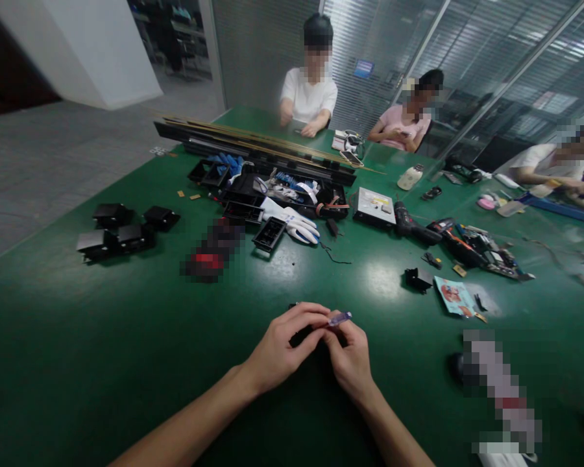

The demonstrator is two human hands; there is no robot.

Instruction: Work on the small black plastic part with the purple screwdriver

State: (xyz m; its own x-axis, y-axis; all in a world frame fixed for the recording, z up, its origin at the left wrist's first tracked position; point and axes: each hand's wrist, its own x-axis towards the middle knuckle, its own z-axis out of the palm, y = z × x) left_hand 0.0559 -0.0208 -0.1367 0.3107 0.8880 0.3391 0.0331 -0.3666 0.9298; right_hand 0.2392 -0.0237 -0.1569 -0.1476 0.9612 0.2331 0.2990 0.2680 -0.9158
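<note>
My left hand (285,347) is closed, its fingers curled round a small black part (300,336) that is mostly hidden. A dark bit of that part shows above the fingers. Against its fingertips, my right hand (349,357) is closed too. Out of the right hand's grip sticks a slim translucent purple handle (339,318), which looks like a small screwdriver's; the shaft is hidden. Both hands are just above the green table (175,350), close to its near side.
Several black boxes (135,235) sit at the left. Beyond my hands lie a black frame (269,235), a white glove (296,224), a silver metal box (374,206) and a power drill (413,224). A black bracket (418,280) and a light-blue packet (453,296) are rightward. People sit across the table.
</note>
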